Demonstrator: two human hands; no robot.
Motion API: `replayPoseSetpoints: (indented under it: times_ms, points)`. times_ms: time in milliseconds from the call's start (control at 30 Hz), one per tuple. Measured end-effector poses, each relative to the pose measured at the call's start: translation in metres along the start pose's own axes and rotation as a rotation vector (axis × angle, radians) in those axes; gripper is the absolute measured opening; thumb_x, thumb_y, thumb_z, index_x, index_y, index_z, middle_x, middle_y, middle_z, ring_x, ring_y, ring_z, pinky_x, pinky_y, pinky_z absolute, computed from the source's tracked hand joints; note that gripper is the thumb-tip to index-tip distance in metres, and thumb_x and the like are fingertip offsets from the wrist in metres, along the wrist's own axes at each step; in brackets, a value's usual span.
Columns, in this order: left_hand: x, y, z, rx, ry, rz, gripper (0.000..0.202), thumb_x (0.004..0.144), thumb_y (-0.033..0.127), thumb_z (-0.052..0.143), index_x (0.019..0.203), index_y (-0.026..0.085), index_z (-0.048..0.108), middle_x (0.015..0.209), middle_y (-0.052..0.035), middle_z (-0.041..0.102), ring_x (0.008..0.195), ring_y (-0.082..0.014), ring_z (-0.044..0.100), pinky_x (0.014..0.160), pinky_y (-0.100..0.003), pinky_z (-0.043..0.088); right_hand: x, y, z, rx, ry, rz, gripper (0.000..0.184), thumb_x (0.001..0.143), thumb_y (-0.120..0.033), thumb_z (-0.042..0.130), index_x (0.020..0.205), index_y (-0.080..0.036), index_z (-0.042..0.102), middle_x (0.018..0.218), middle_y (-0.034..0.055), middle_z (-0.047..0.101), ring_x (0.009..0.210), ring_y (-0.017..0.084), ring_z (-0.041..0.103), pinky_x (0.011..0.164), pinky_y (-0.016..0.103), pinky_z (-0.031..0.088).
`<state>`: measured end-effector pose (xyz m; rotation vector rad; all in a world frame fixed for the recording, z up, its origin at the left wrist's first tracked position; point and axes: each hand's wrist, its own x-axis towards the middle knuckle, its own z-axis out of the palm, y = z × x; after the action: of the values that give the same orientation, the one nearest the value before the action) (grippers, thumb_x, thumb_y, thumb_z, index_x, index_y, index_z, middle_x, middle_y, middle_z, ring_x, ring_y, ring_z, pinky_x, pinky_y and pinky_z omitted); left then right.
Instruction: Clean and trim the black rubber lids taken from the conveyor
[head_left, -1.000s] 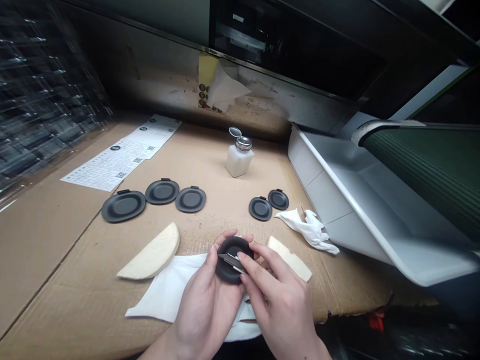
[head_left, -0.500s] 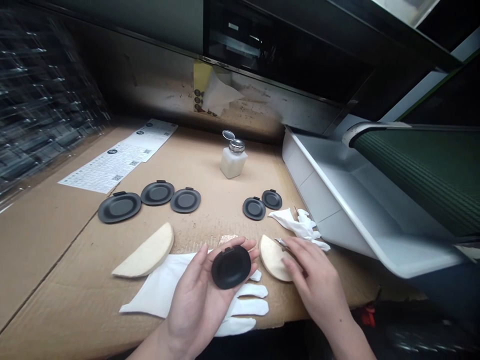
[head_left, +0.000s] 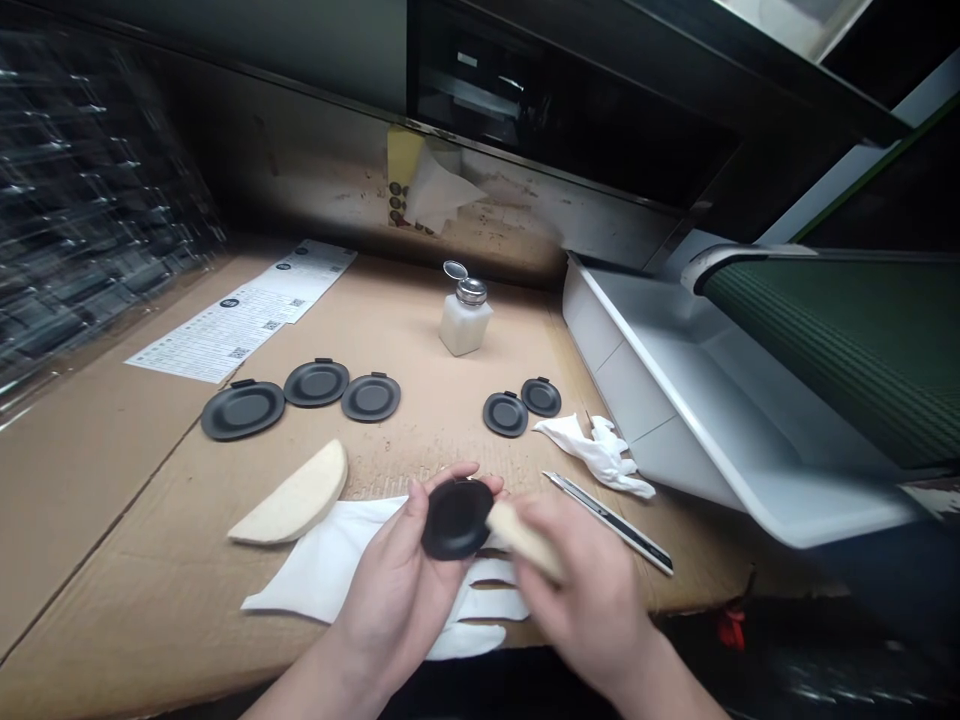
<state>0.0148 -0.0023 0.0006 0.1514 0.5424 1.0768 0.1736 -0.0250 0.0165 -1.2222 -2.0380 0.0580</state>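
while the left hand [head_left: 390, 570] cups a round matte-black cap [head_left: 456, 519] on its spread fingers, above a white glove [head_left: 337, 560] near the front edge of the cardboard-covered desk [head_left: 97, 520], the right hand [head_left: 592, 590] pinches a cream foam wedge [head_left: 525, 540]. that hand is blurred, so the wedge seems to touch the cap's rim, though i can't be sure; the cap's underside is hidden against the left palm.

Bare left hand [head_left: 394, 590], slim with long thin fingers; bare left forearm [head_left: 311, 675] runs off the bottom edge. Right hand [head_left: 589, 590] same build, motion-blurred, detail unreadable; bare right forearm [head_left: 660, 680] likewise.
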Motion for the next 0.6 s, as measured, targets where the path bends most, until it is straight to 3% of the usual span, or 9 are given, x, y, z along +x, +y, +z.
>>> replayPoseSetpoints:
  times_ms: [100, 200, 267, 400, 533, 600]
  points:
    - [0.002, 0.000, 0.001, 0.023, 0.006, 0.013, 0.036, 0.088, 0.039, 0.042, 0.099, 0.011, 0.063, 0.102, -0.0150, 0.067, 0.111, -0.0280, 0.054, 0.101, -0.043, 0.034, 0.000, -0.013, 0.012, -0.060, -0.116, -0.200, 0.020, 0.078, -0.007, 0.051, 0.093, -0.016, 0.060, 0.088, 0.0064, 0.064, 0.081, 0.017, 0.057, 0.072, 0.029, 0.050]
    - [0.003, 0.000, 0.004, 0.067, 0.007, 0.018, 0.033, 0.087, 0.038, 0.047, 0.096, 0.011, 0.064, 0.101, -0.0132, 0.067, 0.109, -0.0278, 0.055, 0.100, -0.042, 0.036, 0.013, -0.006, 0.014, -0.147, -0.125, -0.199, 0.013, 0.079, -0.011, 0.053, 0.082, -0.018, 0.063, 0.077, 0.0035, 0.062, 0.067, 0.014, 0.051, 0.058, 0.025, 0.045]
    - [0.004, 0.001, 0.006, 0.091, 0.033, 0.017, 0.030, 0.086, 0.036, 0.049, 0.097, 0.012, 0.064, 0.101, -0.0120, 0.067, 0.104, -0.0269, 0.058, 0.097, -0.041, 0.040, 0.026, 0.003, 0.012, -0.166, -0.121, -0.184, 0.012, 0.080, -0.012, 0.053, 0.080, -0.018, 0.064, 0.075, 0.0025, 0.062, 0.066, 0.013, 0.049, 0.058, 0.025, 0.044]
    - [0.003, 0.003, 0.009, 0.097, 0.089, 0.032, 0.028, 0.087, 0.033, 0.047, 0.098, 0.012, 0.063, 0.097, -0.0111, 0.069, 0.096, -0.0259, 0.062, 0.090, -0.042, 0.046, 0.040, 0.017, 0.005, -0.079, -0.132, -0.133, 0.012, 0.082, -0.016, 0.056, 0.090, -0.020, 0.064, 0.080, 0.0015, 0.063, 0.074, 0.014, 0.053, 0.066, 0.027, 0.046]
    - [0.002, 0.004, 0.009, 0.065, 0.121, 0.012, 0.028, 0.088, 0.031, 0.045, 0.097, 0.011, 0.062, 0.100, -0.0141, 0.069, 0.101, -0.0261, 0.061, 0.093, -0.042, 0.044, 0.024, 0.022, -0.003, 0.040, 0.005, -0.042, 0.024, 0.081, -0.009, 0.058, 0.103, -0.019, 0.059, 0.087, 0.0022, 0.065, 0.080, 0.013, 0.057, 0.074, 0.028, 0.047]
    - [0.003, 0.003, 0.007, 0.040, 0.112, -0.005, 0.029, 0.088, 0.033, 0.045, 0.098, 0.011, 0.062, 0.102, -0.0152, 0.068, 0.106, -0.0272, 0.058, 0.096, -0.043, 0.041, 0.013, 0.021, -0.006, 0.070, -0.003, -0.077, 0.027, 0.080, -0.005, 0.058, 0.104, -0.018, 0.059, 0.088, 0.0024, 0.066, 0.081, 0.013, 0.057, 0.073, 0.029, 0.048]
